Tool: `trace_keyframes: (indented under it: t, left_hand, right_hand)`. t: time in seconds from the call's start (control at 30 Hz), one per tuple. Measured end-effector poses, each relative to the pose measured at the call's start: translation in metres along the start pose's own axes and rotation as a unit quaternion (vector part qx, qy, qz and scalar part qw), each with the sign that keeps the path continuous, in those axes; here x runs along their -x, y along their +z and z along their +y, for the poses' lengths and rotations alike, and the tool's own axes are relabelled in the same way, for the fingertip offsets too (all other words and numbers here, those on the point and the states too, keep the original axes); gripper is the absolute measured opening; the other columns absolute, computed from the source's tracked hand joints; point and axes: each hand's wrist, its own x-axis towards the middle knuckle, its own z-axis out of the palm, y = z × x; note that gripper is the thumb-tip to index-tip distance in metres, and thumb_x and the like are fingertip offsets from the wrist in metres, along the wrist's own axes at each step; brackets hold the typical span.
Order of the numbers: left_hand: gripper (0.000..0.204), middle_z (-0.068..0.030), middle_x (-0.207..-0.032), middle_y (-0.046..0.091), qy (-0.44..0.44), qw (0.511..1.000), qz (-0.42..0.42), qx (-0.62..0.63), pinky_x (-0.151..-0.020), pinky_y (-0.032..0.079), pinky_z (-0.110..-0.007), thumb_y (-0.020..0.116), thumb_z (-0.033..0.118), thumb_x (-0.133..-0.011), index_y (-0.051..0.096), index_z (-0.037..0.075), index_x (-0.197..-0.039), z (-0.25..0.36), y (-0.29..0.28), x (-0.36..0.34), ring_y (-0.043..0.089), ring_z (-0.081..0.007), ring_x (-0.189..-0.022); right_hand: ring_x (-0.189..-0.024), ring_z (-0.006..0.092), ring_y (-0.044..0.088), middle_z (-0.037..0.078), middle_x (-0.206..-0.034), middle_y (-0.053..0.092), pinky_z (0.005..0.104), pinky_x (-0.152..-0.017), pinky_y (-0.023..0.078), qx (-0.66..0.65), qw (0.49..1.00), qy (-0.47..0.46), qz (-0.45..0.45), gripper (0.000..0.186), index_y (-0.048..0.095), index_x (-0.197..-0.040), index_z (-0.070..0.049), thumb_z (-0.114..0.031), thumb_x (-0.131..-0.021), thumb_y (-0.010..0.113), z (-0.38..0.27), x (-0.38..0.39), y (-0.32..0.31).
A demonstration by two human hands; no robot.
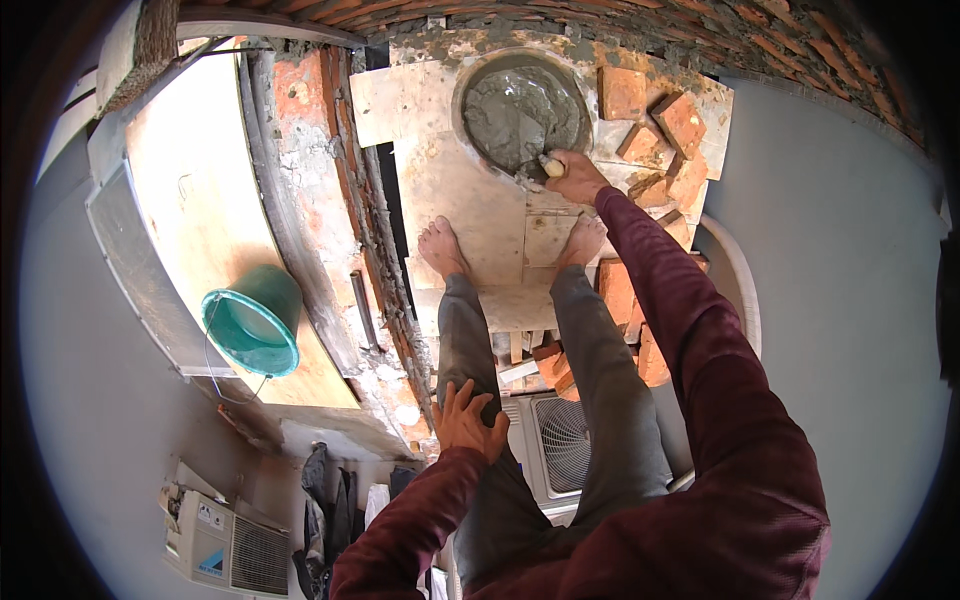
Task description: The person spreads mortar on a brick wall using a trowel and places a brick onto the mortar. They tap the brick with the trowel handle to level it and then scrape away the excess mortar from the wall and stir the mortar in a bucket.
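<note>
My right hand is closed round the pale handle of a trowel at the near right rim of a round basin. Wet grey mortar fills much of that basin; the trowel's blade is hard to tell apart from it. My left hand lies on my left knee with its fingers spread, holding nothing. Both bare feet stand on the wooden boards just short of the basin.
Several loose orange bricks lie right of the basin, others lower down by my right leg. On the left, a teal bucket rests on a plywood sheet, and a hammer lies on the broken wall top. A fan unit sits below.
</note>
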Motion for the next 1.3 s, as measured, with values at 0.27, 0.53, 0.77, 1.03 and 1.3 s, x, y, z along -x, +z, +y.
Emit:
trace_keyframes:
  t: [0.27, 0.53, 0.77, 1.03, 1.3]
  left_hand:
    - [0.045, -0.0131, -0.148, 0.045, 0.032, 0.999, 0.030, -0.012, -0.118, 0.015, -0.058, 0.067, 0.033, -0.079, 0.068, 0.013, -0.119, -0.015, -0.013, 0.001, 0.026, -0.0356, -0.146]
    - [0.048, -0.0130, -0.147, 0.044, 0.059, 0.994, 0.053, -0.069, -0.118, 0.019, -0.057, 0.071, 0.034, -0.078, 0.065, 0.016, -0.122, -0.027, -0.054, -0.004, 0.028, -0.0346, -0.145]
    - [0.056, -0.0182, -0.143, 0.046, 0.162, 0.973, 0.149, -0.077, -0.115, 0.024, -0.057, 0.067, 0.034, -0.078, 0.059, 0.013, -0.130, -0.057, -0.067, -0.021, 0.034, -0.0410, -0.140]
    - [0.047, -0.0235, -0.124, 0.061, 0.201, 0.967, 0.154, -0.042, -0.103, 0.044, -0.042, 0.069, 0.031, -0.088, 0.062, 0.002, -0.125, -0.043, -0.152, 0.043, 0.058, -0.0374, -0.117]
    - [0.047, -0.0246, -0.132, 0.059, 0.046, 0.987, 0.150, 0.027, -0.106, 0.041, -0.039, 0.069, 0.025, -0.090, 0.058, 0.003, -0.131, -0.027, -0.174, 0.107, 0.055, -0.0341, -0.126]
  right_hand:
    - [-0.087, 0.0286, 0.066, 0.018, -0.095, 0.069, 0.0372, -0.082, 0.051, -0.010, 0.994, -0.093, 0.053, 0.047, 0.064, -0.116, 0.000, -0.017, -0.074, 0.074, 0.026, 0.015, -0.006]
    - [-0.095, 0.0375, 0.066, 0.023, -0.099, 0.068, 0.0382, -0.084, 0.051, 0.039, 0.989, -0.119, 0.083, 0.043, 0.066, -0.111, -0.003, -0.013, -0.070, 0.072, -0.009, 0.074, -0.044]
    - [-0.112, 0.0313, 0.061, 0.023, -0.117, 0.064, 0.0372, -0.094, 0.048, 0.007, 0.997, -0.071, -0.006, 0.056, 0.059, -0.125, 0.000, -0.014, -0.071, 0.071, -0.072, 0.244, -0.104]
    - [-0.061, 0.0126, 0.057, 0.001, -0.072, 0.059, 0.0298, -0.053, 0.045, -0.056, 0.995, -0.077, 0.040, 0.025, 0.061, -0.097, -0.005, -0.007, -0.073, 0.069, -0.183, 0.512, -0.310]
    - [-0.057, 0.0115, 0.054, 0.000, -0.065, 0.051, 0.0295, -0.047, 0.041, 0.040, 0.963, -0.136, 0.227, 0.018, 0.053, -0.080, -0.008, -0.005, -0.066, 0.065, -0.215, 0.619, -0.526]
